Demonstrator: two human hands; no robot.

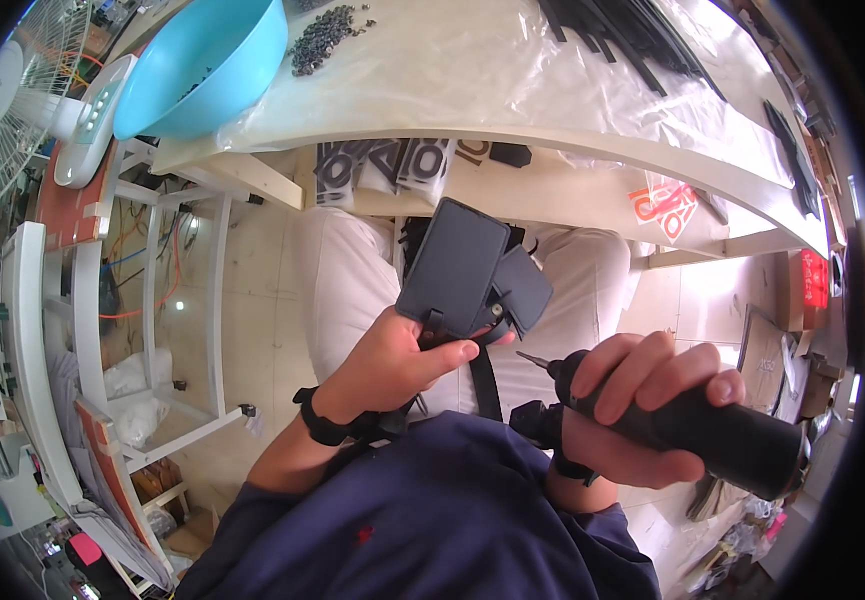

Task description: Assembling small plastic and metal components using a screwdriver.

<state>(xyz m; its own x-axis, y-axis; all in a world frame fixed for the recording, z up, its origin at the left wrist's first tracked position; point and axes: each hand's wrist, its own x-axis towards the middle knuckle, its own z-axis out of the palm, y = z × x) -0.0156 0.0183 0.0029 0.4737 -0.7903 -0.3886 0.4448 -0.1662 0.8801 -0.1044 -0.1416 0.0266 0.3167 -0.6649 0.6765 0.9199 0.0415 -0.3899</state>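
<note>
My left hand (387, 365) grips a black plastic part over my lap, its thumb pressed along the near edge. The part has a large flat rectangular panel (457, 265) with rounded corners and a smaller flat panel (527, 292) angled off to its right. A small round metal fitting, perhaps a screw head (496, 310), shows near where the panels meet. My right hand (642, 385) is wrapped round a black cylindrical electric screwdriver (742, 450). Its thin bit (532, 359) points left toward the part, a short gap away. Some fingers of my left hand are hidden beneath the part.
Ahead stands a table (432, 90) covered in clear plastic, with a turquoise basin (207, 75), a heap of small dark metal pieces (327, 40) and long black strips (632, 40). Printed plastic bags (382, 170) lie on the shelf below. A fan (22, 90) and a white frame (217, 300) stand left.
</note>
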